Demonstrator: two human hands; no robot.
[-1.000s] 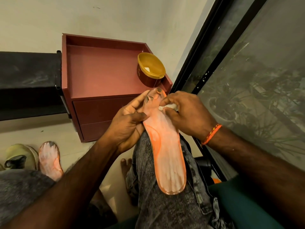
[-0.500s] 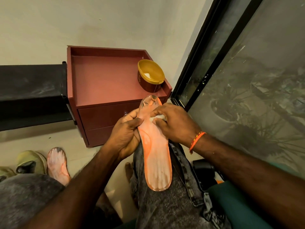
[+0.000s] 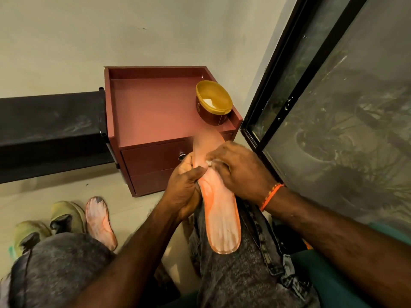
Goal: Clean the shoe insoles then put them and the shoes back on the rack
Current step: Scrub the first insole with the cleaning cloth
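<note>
On our right knee lies an orange insole, toe end pointing away. Our left hand grips its left edge, fingers curled around it. Our right hand pinches a small white wipe against its upper surface. A second insole lies on the floor beside two green shoes.

Orange insole on knee; another on floor.
</note>
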